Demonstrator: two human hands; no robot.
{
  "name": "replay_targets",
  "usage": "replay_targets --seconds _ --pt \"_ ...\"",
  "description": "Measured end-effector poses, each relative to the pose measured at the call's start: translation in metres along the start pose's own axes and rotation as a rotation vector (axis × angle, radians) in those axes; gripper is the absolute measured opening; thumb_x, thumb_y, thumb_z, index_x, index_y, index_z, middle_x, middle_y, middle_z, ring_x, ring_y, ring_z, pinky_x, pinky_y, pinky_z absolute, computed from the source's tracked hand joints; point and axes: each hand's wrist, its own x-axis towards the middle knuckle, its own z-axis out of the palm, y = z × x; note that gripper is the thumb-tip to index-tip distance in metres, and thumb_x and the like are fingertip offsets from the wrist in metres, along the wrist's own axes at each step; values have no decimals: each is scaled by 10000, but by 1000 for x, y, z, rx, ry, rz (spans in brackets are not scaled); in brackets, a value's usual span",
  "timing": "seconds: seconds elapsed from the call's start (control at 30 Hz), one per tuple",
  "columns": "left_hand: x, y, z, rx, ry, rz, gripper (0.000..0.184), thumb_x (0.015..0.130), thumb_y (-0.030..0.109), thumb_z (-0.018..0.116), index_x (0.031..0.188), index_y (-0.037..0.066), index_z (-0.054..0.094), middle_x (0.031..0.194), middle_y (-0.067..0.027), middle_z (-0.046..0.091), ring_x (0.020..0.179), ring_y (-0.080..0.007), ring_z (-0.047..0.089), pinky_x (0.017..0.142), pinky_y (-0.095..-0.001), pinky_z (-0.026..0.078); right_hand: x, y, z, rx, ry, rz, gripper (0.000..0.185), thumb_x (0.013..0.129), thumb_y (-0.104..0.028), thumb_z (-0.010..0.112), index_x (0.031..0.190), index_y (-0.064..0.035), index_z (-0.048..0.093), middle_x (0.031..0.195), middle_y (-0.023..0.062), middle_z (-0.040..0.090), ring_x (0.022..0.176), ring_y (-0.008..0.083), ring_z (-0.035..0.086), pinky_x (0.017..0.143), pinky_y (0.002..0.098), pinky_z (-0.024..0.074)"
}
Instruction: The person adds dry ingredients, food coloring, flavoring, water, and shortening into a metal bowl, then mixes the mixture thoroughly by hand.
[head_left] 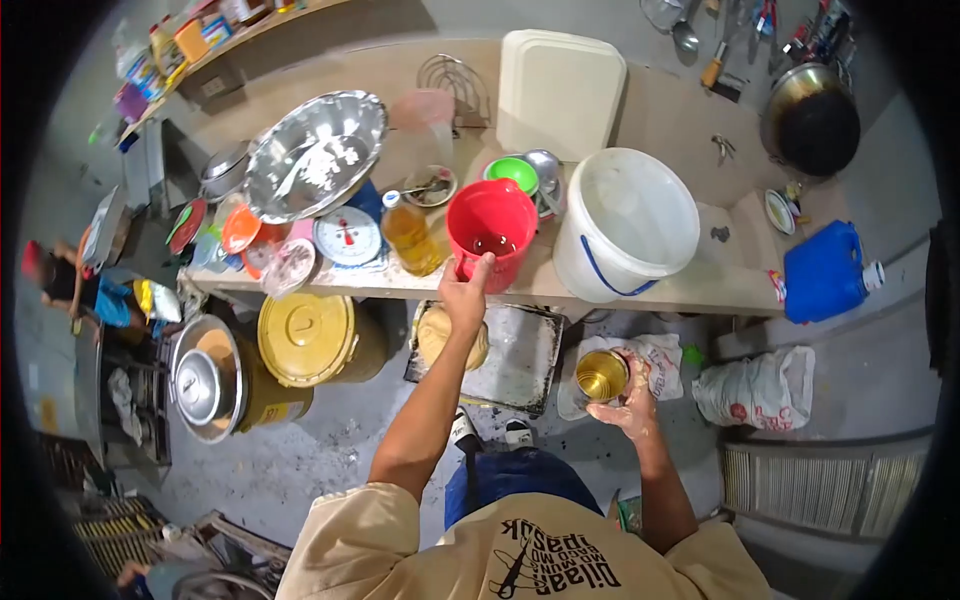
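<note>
Head | left hand (467, 298): red pitcher (493, 225) | handle (464, 267) toward person (450, 550) | long axis upright

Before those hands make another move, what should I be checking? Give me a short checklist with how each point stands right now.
1. Left hand has a grip on the red pitcher: ok, it is at the handle.
2. Red pitcher's weight borne by the table: cannot tell, its underside is hidden.
3. Gold-coloured can held in the right hand: ok.
4. Right hand clean: not ok, pale residue coats the fingers and palm.
5. Bottle of yellow liquid beside the pitcher capped: ok.
6. White bucket covered: not ok, its top is open.
</note>
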Motion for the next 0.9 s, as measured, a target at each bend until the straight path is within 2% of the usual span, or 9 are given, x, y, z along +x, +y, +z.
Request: replay_targets --seconds 0.03,0.07,0.13,0.2,0.23,0.3,0.4,0.77,0.9 --pt "9 -1 2 78 -23 37 337 881 292 838 961 -10 712 838 -9 678 764 -83 577 709 -273 483 1 0 4 -42 37 -19 946 662 -90 918 1434 -27 375 1342 79 533 1264 194 529 1099 352 405" --pt "11 -2 5 69 -45 23 403 868 342 838 964 -26 705 821 -64 698 728 -184 629 704 -344 506 1 0 7 -86 75 -36 951 663 -87 919 1437 -25 371 1347 80 532 1269 194 527 1099 354 404" --pt "17 5 -1 795 -69 144 469 846 371 841 1013 -42 694 857 -148 713 772 -347 666 737 -438 518 -1 -1 7 -158 110 -88 946 683 -112 921 1441 -16 363 1343 96 527 1283 210 517 1108 365 395" --pt "-4 32 -4 901 121 310 564 794 422 841 1074 -36 669 1072 -253 665 999 -411 628 852 -505 488 8 -9 5 -210 132 -172 931 691 -134 920 1432 -14 370 1343 113 527 1288 227 516 1115 378 390" --pt "-18 53 -1 841 36 243 604 811 394 840 1165 -49 633 1170 -244 626 1070 -351 614 907 -462 480 14 -15 3 -241 141 -226 920 694 -143 919 1424 -11 377 1346 124 528 1289 238 517 1119 386 388" --pt "-34 87 11 260 -533 -261 644 843 353 832 1286 -50 595 1220 -195 641 1130 -295 614 989 -429 476 30 -39 -6 -334 145 -321 899 695 -152 916 1409 -6 389 1352 141 531 1290 254 520 1124 400 386" --pt "-49 157 46 -120 -988 -643 695 859 244 820 1408 -70 533 1370 -190 600 1267 -250 576 1077 -368 441 53 -61 -27 -371 137 -462 882 676 -182 915 1388 3 429 1363 165 554 1271 280 553 1117 404 410" --pt "-85 182 227 -170 -853 -672 808 797 196 851 1461 -60 469 1409 -217 553 1320 -291 532 1098 -391 440 132 -110 -211 -197 -166 -625 819 650 -92 898 1372 -30 518 1366 156 586 1297 320 551 1099 426 443" --pt "-107 188 295 -154 -780 -618 852 790 180 853 1486 -55 422 1401 -241 543 1289 -282 542 1089 -388 439 146 -138 -288 -346 -255 -557 932 624 -197 951 1437 -89 508 1441 100 540 1405 307 438 1173 446 383"
